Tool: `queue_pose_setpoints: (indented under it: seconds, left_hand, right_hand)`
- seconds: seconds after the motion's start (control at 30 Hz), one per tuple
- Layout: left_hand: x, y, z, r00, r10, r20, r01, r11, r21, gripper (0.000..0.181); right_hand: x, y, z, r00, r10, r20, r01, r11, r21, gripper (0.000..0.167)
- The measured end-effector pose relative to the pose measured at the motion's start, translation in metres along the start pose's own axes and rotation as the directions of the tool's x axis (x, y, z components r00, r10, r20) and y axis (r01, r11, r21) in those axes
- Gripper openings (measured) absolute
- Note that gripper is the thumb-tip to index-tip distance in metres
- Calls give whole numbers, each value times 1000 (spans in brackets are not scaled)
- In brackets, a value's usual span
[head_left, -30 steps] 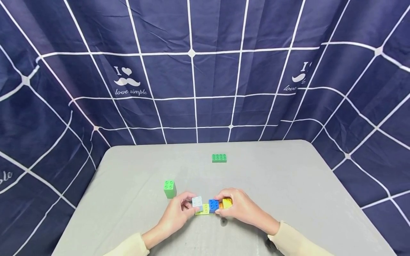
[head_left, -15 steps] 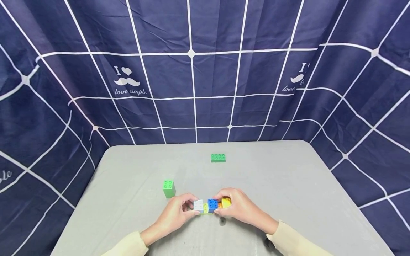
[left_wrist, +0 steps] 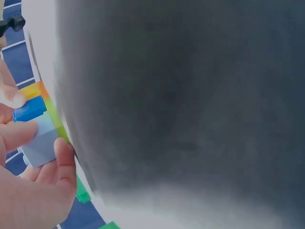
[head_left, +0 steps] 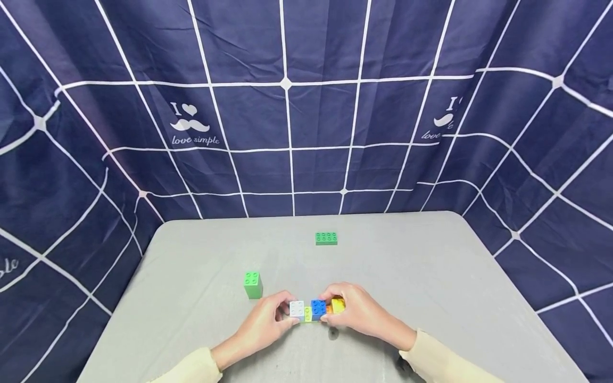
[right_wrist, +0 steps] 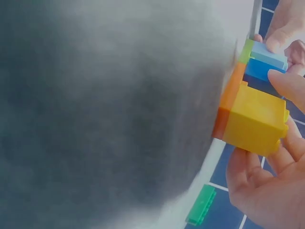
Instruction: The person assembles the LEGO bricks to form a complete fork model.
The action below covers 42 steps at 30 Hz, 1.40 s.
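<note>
A low row of joined bricks lies near the table's front. In the head view its lime brick (head_left: 308, 314) shows between a light blue brick (head_left: 297, 309) and a blue brick (head_left: 318, 309). My left hand (head_left: 262, 325) pinches the light blue brick between thumb and fingers. With thumb and fingers my right hand (head_left: 356, 311) grips the blue brick, its palm side around the yellow brick (head_left: 338, 305). The right wrist view shows the yellow brick (right_wrist: 257, 119) on an orange brick (right_wrist: 230, 102), beside the blue brick (right_wrist: 264, 71).
A tall bright green brick (head_left: 253, 285) stands left of the row, beyond my left hand. Farther back on the grey table (head_left: 383, 255) lies a flat green brick (head_left: 326, 239). A dark blue curtain with white lines (head_left: 321, 117) hangs behind and at both sides.
The light blue brick, tilted and raised a second ago, sits level on the lime brick, slightly to the right. My left hand moved with it; my right hand keeps its grip.
</note>
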<state>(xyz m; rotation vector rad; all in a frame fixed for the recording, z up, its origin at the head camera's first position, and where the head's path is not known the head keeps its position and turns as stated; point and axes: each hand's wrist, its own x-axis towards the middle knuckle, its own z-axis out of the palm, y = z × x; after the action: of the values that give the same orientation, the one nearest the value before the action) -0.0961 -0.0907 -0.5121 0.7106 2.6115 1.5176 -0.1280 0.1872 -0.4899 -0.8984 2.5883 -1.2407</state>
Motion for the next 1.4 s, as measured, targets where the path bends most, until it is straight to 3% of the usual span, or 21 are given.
queue_pose_setpoints:
  seconds: [0.27, 0.5, 0.6, 0.73, 1.03, 1.2, 1.4]
  left_hand:
    - [2, 1, -4, 999, 35, 36, -37, 998, 41, 27]
    - [2, -1, -7, 999, 38, -6, -38, 999, -22, 24]
    - [1, -1, -7, 1000, 21, -13, -21, 998, -56, 20]
    - [1, 1, -6, 1000, 6, -20, -7, 997, -72, 20]
    - [-1, 4, -6, 998, -49, -30, 46, 996, -83, 22]
    - [0, 4, -8, 995, -100, -19, 97, 987, -131, 23]
    - [0, 5, -9, 994, -107, -9, 105, 985, -140, 23]
  right_hand:
    - [1, -1, -2, 1000, 0, 30, 2, 999, -48, 27]
    - [-2, -2, 0, 999, -47, 24, 49, 996, -76, 29]
    - [-4, -1, -3, 998, -52, 42, 53, 998, -32, 29]
    - [-3, 4, -11, 998, -2, 58, 0, 999, 35, 35]
    - [18, 32, -45, 996, 26, -85, -31, 998, -49, 24]
    - [34, 53, -59, 991, 52, -126, -61, 996, -63, 22]
    - [57, 69, -68, 984, 72, -161, -86, 993, -81, 28]
